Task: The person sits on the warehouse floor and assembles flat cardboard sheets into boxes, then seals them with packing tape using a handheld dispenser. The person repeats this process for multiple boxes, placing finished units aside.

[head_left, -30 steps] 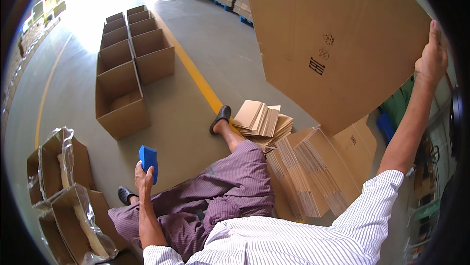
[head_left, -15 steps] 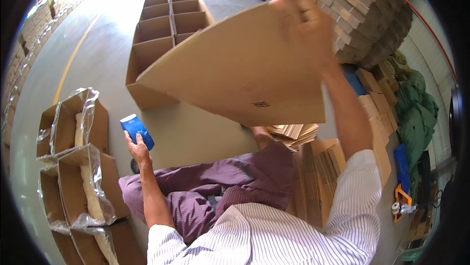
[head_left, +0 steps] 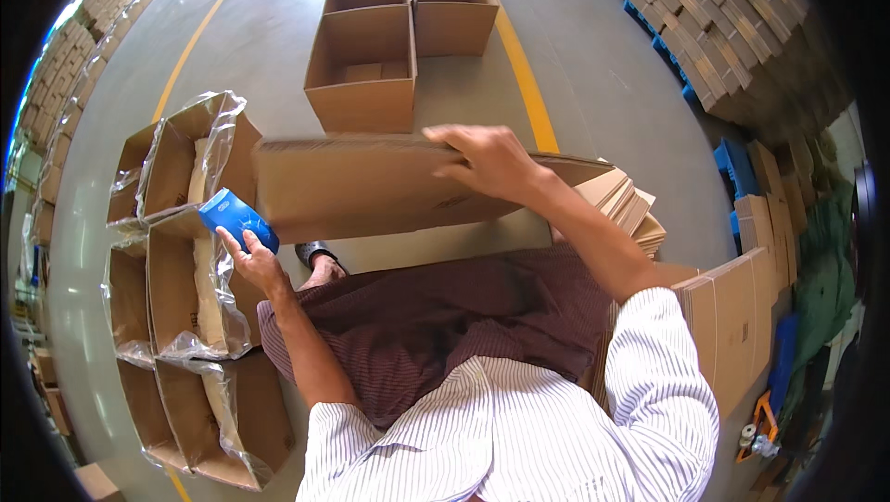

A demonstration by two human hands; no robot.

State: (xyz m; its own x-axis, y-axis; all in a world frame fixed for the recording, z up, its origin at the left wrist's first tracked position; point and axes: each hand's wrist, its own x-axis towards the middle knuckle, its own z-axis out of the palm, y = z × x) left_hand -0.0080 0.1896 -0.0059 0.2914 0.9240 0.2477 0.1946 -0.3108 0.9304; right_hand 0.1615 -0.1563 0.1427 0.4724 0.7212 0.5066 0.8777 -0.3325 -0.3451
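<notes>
My left hand (head_left: 260,266) is closed round a blue block-shaped thing (head_left: 238,219) with pale print; its exact kind is unclear. It is held up beside the left end of a brown cardboard carton (head_left: 371,189). The carton looks flattened and stands on its long edge across in front of my knees, its left end blurred. My right hand (head_left: 487,164) lies at the carton's upper edge with fingers stretched and apart, the thumb on the near face. Behind the carton, part of a stack of flat cardboard (head_left: 623,205) shows.
Open cartons (head_left: 360,108) stand in two rows ahead. To my left are several plastic-lined cartons (head_left: 185,293). More flat cartons (head_left: 728,317) lean at my right. Stacked cardboard on blue pallets (head_left: 709,29) lies at far right, near an orange-handled tool (head_left: 762,423).
The carton has come down from a raised, slanted position to standing low before my knees. My right hand has lowered with it and its fingers have loosened. The left hand keeps the blue thing.
</notes>
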